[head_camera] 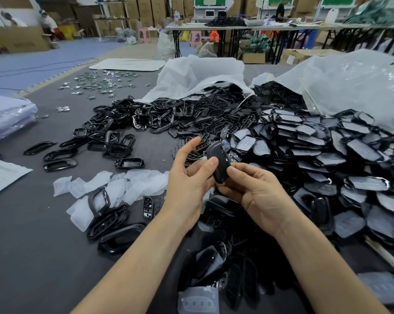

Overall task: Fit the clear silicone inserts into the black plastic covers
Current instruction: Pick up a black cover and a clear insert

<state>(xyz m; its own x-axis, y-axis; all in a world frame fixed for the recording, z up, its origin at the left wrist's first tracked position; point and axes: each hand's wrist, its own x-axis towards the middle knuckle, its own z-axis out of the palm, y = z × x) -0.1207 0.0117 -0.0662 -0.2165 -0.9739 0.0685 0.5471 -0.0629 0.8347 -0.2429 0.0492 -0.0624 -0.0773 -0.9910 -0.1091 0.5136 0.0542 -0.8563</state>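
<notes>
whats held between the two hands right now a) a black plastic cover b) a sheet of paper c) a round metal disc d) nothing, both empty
A: the left hand and the right hand each have a thumb on one black plastic cover, holding it up between them above the piles.

A glossy black cover is raised on end, tilted, with clear silicone inserts scattered to its left
</notes>
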